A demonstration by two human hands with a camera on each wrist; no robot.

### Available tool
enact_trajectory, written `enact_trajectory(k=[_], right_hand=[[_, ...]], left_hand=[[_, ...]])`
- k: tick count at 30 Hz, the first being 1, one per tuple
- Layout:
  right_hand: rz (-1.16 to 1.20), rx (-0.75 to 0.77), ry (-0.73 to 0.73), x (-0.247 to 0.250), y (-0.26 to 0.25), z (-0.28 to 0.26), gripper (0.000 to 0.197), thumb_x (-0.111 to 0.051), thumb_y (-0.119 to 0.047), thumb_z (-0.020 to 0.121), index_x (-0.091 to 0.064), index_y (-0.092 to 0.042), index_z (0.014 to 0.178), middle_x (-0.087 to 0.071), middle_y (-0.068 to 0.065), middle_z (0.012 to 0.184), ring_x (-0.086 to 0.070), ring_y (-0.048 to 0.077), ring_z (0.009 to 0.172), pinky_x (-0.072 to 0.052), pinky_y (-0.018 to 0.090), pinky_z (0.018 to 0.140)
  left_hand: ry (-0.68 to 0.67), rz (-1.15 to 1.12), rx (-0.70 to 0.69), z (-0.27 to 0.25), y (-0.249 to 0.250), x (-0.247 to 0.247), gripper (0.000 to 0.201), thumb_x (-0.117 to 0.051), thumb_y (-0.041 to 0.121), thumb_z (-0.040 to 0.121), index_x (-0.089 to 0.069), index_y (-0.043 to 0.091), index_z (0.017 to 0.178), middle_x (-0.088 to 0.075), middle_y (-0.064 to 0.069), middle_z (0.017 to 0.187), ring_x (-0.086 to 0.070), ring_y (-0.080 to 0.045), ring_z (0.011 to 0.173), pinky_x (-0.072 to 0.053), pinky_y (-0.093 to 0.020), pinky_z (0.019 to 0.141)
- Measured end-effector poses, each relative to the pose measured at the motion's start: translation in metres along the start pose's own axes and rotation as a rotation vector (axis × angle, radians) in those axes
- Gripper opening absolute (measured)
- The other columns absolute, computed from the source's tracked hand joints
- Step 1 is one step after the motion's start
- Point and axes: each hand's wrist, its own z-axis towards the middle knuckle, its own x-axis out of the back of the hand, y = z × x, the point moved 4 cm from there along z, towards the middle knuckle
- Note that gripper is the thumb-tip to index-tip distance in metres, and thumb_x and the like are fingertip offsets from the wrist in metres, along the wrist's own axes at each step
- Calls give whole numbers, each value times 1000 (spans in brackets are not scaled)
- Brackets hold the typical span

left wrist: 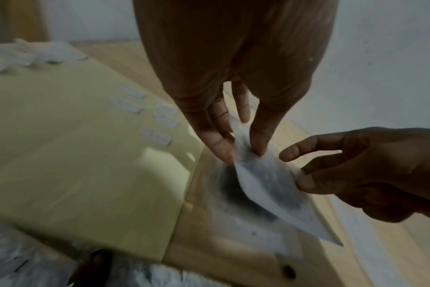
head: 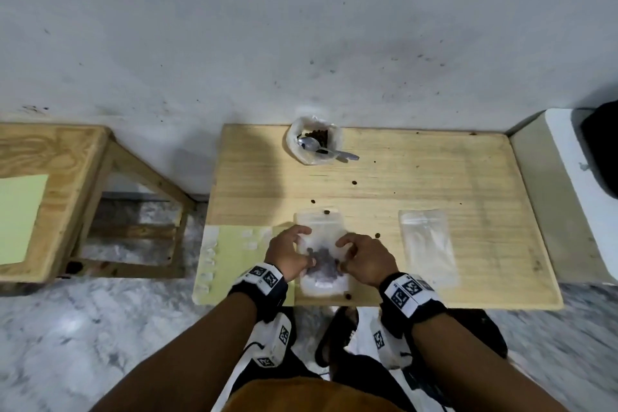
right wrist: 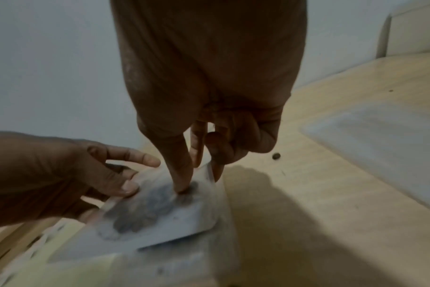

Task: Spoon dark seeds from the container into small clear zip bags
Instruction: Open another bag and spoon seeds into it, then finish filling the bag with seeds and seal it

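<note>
Fingers (left wrist: 258,136) of the left hand (head: 290,256) pinch the left edge of a small clear plastic zip bag (head: 322,237), thumb on top and fingertips beneath the film. On the other side, the right hand (head: 366,261) grips the bag's right edge: its thumb (right wrist: 182,174) presses down on the film over the seeds while the other fingers curl at the rim. This bag lies at the near edge of the pale wooden table (head: 468,184), flat and slightly crumpled, with a clump of dark round seeds (head: 322,261) showing through its lower half. Both wrist views are blurred, so the zip strip cannot be made out.

At the far edge of the table stands a round white container lined with thin plastic (head: 314,144), holding more dark seeds, and a shiny metal spoon (head: 324,148) rests in it with its handle out over the rim to the right. To the right of the held bag, well apart from it, a second clear zip bag (head: 428,246) lies flat. Several loose seeds (head: 353,183) dot the wood grain. A pale yellow-green sheet (head: 240,254) bearing small white labels covers the table's near-left corner. Left of the table stands a wooden stool (head: 67,197) on the mottled marble floor.
</note>
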Motion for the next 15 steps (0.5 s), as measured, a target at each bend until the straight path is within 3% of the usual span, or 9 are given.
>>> enact_trajectory(k=[4,8,11,15], right_hand=[[-2,4,39,-14,12,-6,43,-74,-29,78,-62,-35,118,-62,-9,108,-63,19,101,-50,29,84],[-19,25,72,-20,17,-3,49,-73,-33,78,-59,-36,124,-48,-5,141,-56,20,122,-46,33,98],[-47,39,64,-22,20,1,50,-73,-33,79,-57,-37,126,-45,-5,144,-55,21,123,-46,34,99],[-38,68,62,-19,20,5,50,-74,-34,76,-58,-37,123,-47,-6,136,-57,21,117,-48,34,94]], left_hand=[[67,111,-21,-7,-10,-14,60,-80,4,70,-61,27,123,-60,-2,124,-65,-27,98,-52,-29,89],[88,185,-21,-5,-10,-18,62,-76,6,74,-58,26,130,-55,-3,132,-58,-22,116,-48,-31,100],[74,236,-13,-2,-10,-16,62,-78,11,71,-58,29,127,-53,-5,127,-59,-24,111,-50,-33,95],[92,253,-39,-3,-7,-10,53,-78,17,70,-61,37,117,-46,0,119,-60,-23,98,-52,-32,85]])
